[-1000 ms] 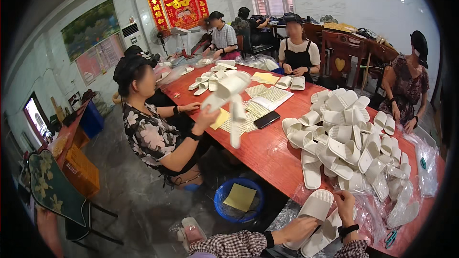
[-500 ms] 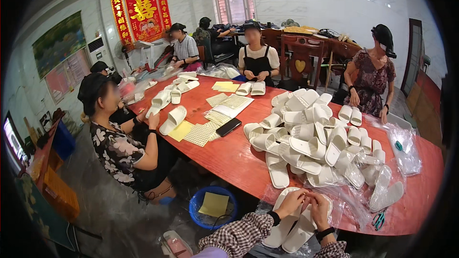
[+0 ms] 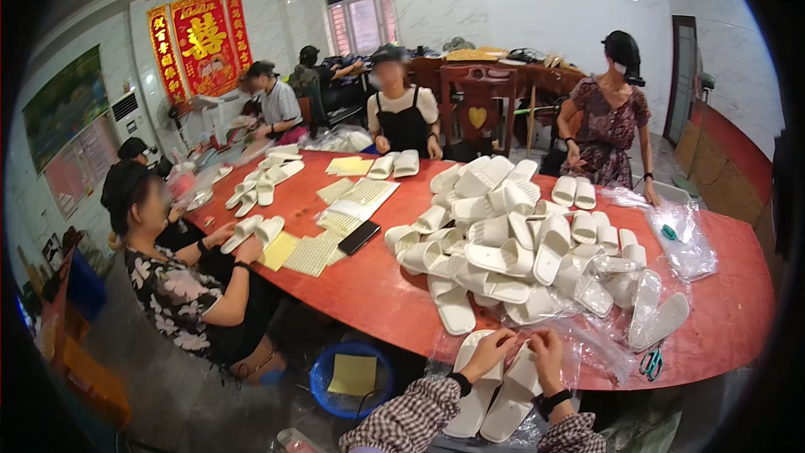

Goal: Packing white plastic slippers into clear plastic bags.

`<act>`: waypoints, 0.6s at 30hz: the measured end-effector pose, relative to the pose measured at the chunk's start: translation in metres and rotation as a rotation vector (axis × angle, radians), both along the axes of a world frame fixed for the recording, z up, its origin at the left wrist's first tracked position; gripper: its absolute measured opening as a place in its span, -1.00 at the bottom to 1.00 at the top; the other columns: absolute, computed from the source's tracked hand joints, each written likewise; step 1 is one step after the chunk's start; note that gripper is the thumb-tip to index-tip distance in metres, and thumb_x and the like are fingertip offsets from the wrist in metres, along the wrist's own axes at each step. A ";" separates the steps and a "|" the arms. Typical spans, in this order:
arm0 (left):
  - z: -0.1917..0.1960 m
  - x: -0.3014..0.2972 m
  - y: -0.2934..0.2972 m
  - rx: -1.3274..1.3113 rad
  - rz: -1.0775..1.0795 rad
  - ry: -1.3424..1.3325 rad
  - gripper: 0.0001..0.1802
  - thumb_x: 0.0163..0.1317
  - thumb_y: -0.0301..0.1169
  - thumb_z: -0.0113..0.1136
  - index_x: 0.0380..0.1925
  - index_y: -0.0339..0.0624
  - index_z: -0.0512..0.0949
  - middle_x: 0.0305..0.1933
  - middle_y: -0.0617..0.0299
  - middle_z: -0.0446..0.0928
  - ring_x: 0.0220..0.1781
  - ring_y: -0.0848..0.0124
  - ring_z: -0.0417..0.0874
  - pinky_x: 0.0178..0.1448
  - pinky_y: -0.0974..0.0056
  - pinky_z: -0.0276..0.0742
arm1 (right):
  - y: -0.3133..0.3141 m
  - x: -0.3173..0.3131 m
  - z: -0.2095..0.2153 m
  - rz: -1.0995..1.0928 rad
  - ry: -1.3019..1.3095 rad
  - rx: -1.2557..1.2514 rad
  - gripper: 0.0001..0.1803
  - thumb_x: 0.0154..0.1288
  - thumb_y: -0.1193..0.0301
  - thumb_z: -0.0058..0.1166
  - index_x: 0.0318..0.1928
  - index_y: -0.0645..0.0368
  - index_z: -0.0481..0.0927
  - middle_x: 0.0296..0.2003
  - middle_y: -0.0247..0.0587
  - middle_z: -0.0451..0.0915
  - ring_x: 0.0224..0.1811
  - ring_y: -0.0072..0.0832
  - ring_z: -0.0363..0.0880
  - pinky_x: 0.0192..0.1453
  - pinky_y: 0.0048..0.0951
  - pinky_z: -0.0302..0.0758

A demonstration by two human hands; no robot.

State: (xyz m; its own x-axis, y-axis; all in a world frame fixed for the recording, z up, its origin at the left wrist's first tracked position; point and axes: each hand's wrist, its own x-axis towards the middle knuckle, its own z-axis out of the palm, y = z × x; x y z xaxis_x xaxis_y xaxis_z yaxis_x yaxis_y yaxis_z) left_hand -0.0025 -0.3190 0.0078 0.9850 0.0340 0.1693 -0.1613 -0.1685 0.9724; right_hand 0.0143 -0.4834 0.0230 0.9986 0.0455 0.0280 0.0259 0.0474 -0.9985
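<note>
Hands, left (image 3: 489, 351) and right (image 3: 547, 350), curl closed on white slippers (image 3: 495, 390).

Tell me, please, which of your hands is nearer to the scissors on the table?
Right. The right hand grips the pair of slippers just left of the scissors; the left hand is farther left.

Both hands (image 3: 518, 354) now gripping white slippers (image 3: 495, 394)
</note>
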 end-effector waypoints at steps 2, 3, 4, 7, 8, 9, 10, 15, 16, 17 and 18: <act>-0.019 0.003 0.004 -0.170 -0.035 0.099 -0.82 0.38 -0.39 0.09 -0.14 -0.24 0.57 -0.22 0.33 0.55 -0.18 0.56 0.51 -0.08 0.43 0.43 | 0.009 0.001 -0.010 0.014 0.024 0.055 -0.90 0.32 0.41 0.13 -0.24 0.17 0.56 -0.40 -0.45 0.55 -0.34 -0.71 0.51 -0.33 -0.66 0.42; -0.022 0.005 0.005 -0.163 -0.041 0.018 -0.83 0.39 -0.41 0.07 -0.14 -0.23 0.57 -0.22 0.34 0.53 -0.15 0.56 0.49 -0.04 0.44 0.42 | 0.008 -0.001 -0.010 0.010 0.048 0.046 -0.89 0.31 0.40 0.14 -0.25 0.18 0.57 -0.42 -0.46 0.55 -0.35 -0.72 0.50 -0.33 -0.66 0.40; -0.013 0.005 0.001 -0.133 -0.040 0.037 -0.83 0.39 -0.40 0.06 -0.15 -0.23 0.57 -0.23 0.34 0.52 -0.15 0.55 0.50 -0.02 0.44 0.41 | 0.003 0.001 -0.009 0.000 0.057 0.028 -0.88 0.31 0.40 0.15 -0.24 0.18 0.58 -0.42 -0.46 0.55 -0.37 -0.72 0.48 -0.34 -0.66 0.39; -0.012 0.007 0.003 -0.103 0.049 -0.099 -0.82 0.38 -0.39 0.09 -0.18 -0.27 0.59 -0.29 0.33 0.55 -0.25 0.57 0.48 -0.11 0.44 0.42 | 0.010 0.006 0.005 0.034 -0.017 -0.013 -0.88 0.29 0.40 0.18 -0.22 0.17 0.60 -0.42 -0.46 0.57 -0.41 -0.73 0.45 -0.38 -0.66 0.36; -0.007 0.007 0.008 -0.066 0.035 -0.018 -0.82 0.36 -0.41 0.11 -0.18 -0.29 0.60 -0.30 0.33 0.56 -0.25 0.58 0.49 -0.14 0.46 0.42 | 0.014 0.009 0.002 0.050 0.001 0.013 -0.90 0.29 0.41 0.18 -0.22 0.14 0.60 -0.43 -0.49 0.55 -0.48 -0.76 0.38 -0.44 -0.69 0.29; -0.005 0.006 0.010 -0.088 0.039 -0.015 -0.84 0.34 -0.43 0.14 -0.20 -0.29 0.60 -0.31 0.34 0.56 -0.25 0.60 0.50 -0.16 0.47 0.41 | 0.017 0.010 -0.001 0.068 0.015 0.041 -0.91 0.29 0.42 0.18 -0.22 0.10 0.60 -0.44 -0.52 0.53 -0.55 -0.80 0.32 -0.51 -0.72 0.22; -0.005 0.006 0.010 -0.066 0.027 -0.013 -0.84 0.33 -0.44 0.14 -0.20 -0.31 0.60 -0.31 0.33 0.58 -0.26 0.59 0.51 -0.17 0.46 0.42 | 0.017 0.010 -0.002 0.075 0.035 0.070 -0.91 0.29 0.42 0.18 -0.22 0.10 0.60 -0.44 -0.53 0.54 -0.57 -0.81 0.30 -0.53 -0.72 0.20; 0.002 0.005 0.003 0.036 -0.034 -0.023 -0.81 0.31 -0.46 0.14 -0.17 -0.36 0.60 -0.29 0.23 0.64 -0.28 0.55 0.56 -0.19 0.43 0.47 | 0.006 0.012 -0.007 0.136 0.066 0.183 -0.91 0.31 0.46 0.16 -0.20 0.15 0.59 -0.35 -0.44 0.63 -0.46 -0.79 0.43 -0.45 -0.76 0.27; 0.003 0.006 0.001 0.035 -0.037 -0.022 -0.81 0.31 -0.46 0.14 -0.18 -0.36 0.60 -0.29 0.23 0.64 -0.29 0.55 0.56 -0.19 0.43 0.47 | 0.001 0.011 -0.006 0.160 0.099 0.181 -0.91 0.32 0.47 0.15 -0.19 0.19 0.58 -0.31 -0.38 0.66 -0.39 -0.77 0.48 -0.40 -0.77 0.31; 0.000 0.005 0.001 0.039 -0.036 -0.021 -0.81 0.31 -0.46 0.14 -0.18 -0.36 0.60 -0.29 0.24 0.63 -0.29 0.55 0.56 -0.20 0.43 0.47 | 0.000 0.010 -0.007 0.156 0.102 0.178 -0.91 0.32 0.47 0.15 -0.19 0.19 0.58 -0.31 -0.38 0.66 -0.39 -0.77 0.48 -0.40 -0.77 0.31; -0.004 0.004 0.000 0.037 -0.039 -0.020 -0.81 0.31 -0.46 0.14 -0.18 -0.36 0.60 -0.29 0.24 0.63 -0.29 0.55 0.56 -0.20 0.43 0.47 | 0.000 0.009 -0.008 0.160 0.098 0.181 -0.91 0.31 0.48 0.15 -0.19 0.19 0.58 -0.31 -0.37 0.65 -0.40 -0.77 0.48 -0.40 -0.76 0.32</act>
State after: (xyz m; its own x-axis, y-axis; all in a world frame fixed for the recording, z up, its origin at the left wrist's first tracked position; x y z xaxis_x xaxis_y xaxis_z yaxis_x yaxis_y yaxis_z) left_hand 0.0018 -0.3189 0.0040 0.9818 -0.0106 0.1896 -0.1880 -0.1970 0.9622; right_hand 0.0237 -0.4830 0.0149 0.9773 0.2066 -0.0468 -0.0933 0.2212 -0.9708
